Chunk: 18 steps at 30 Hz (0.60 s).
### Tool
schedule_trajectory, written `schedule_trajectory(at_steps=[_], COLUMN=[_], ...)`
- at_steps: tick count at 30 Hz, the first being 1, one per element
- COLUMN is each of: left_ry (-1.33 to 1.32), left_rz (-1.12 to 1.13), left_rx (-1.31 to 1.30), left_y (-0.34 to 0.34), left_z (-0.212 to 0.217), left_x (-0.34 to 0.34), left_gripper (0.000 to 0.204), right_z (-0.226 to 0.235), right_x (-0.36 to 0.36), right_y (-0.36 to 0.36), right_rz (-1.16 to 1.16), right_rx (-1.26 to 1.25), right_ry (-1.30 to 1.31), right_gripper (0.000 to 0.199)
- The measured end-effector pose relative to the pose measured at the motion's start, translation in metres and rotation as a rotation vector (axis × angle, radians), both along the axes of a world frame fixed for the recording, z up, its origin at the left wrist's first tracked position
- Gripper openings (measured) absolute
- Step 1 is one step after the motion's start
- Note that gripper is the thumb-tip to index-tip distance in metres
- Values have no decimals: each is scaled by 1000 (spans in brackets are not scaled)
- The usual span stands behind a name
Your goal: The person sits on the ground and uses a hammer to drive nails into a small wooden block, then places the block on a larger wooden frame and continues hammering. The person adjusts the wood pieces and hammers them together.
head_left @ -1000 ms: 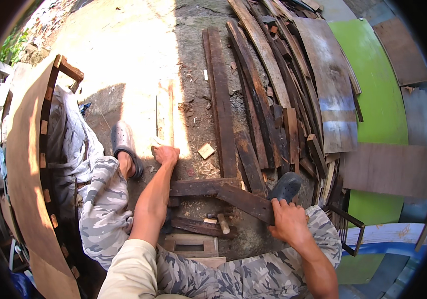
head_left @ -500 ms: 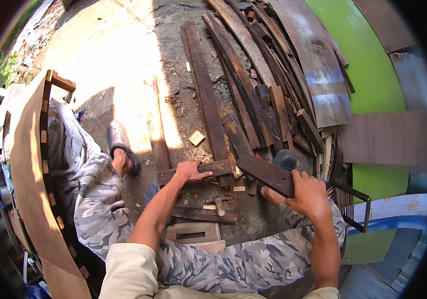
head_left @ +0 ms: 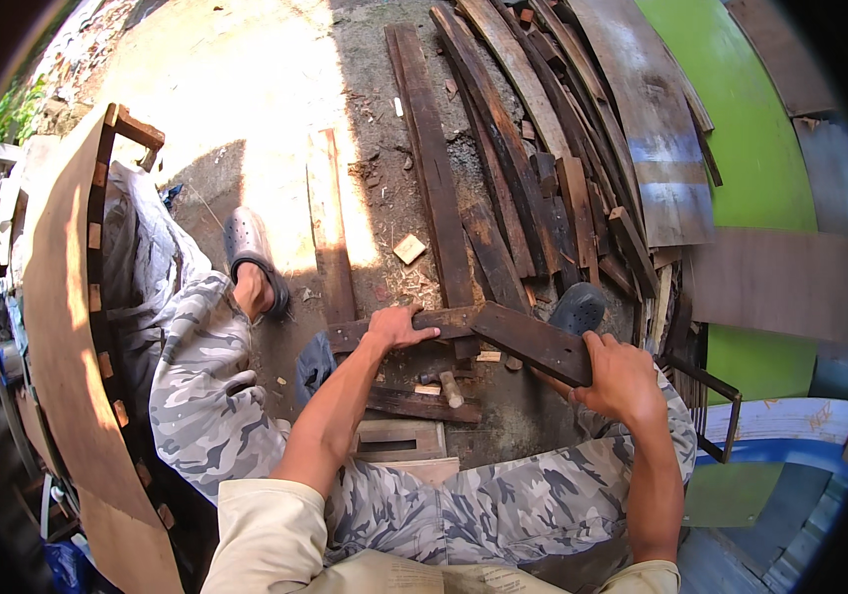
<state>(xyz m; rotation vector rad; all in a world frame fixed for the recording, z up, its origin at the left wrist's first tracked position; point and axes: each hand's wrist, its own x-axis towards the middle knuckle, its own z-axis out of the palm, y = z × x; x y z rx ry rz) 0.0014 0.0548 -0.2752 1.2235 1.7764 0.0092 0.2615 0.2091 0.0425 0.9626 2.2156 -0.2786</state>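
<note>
My left hand (head_left: pixel 402 327) is closed over a dark wooden plank (head_left: pixel 347 335) lying crosswise in front of me, its thumb stretched along the top. In my right hand (head_left: pixel 620 381) is a short, dark wooden board (head_left: pixel 533 342), gripped by its near right end and slanting away to the left. The board's far end meets or overlaps the plank's right end; which of the two, I cannot tell. Just below the plank lies what looks like a hammer with a pale wooden handle (head_left: pixel 452 389), beside another dark piece of wood (head_left: pixel 419 404).
Long dark boards (head_left: pixel 429 158) and a heap of timber (head_left: pixel 513 148) stretch away ahead and to the right. A small pale block (head_left: pixel 408 248) lies among sawdust. At left stands a curved wooden panel (head_left: pixel 58 327); at right are a green sheet (head_left: pixel 741 148) and a dark metal frame (head_left: pixel 731 426).
The right-hand board has come left against the plank, closing the small gap between their ends. My left hand stays on the plank. The whole view has shifted slightly.
</note>
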Motion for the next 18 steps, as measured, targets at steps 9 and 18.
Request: schedule_trajectory(at_steps=[9,18], left_ry=[24,200], left_rz=[-44,-77], left_rx=[67,190], left_y=[-26,-53], left_z=[5,-8], left_x=[-59,-20], left_gripper=[84,94], right_z=[2,-5], right_x=[2,1], right_y=[0,-2], right_rz=[-8,39], right_rx=[71,6], right_ry=[96,-4], right_gripper=[59,70])
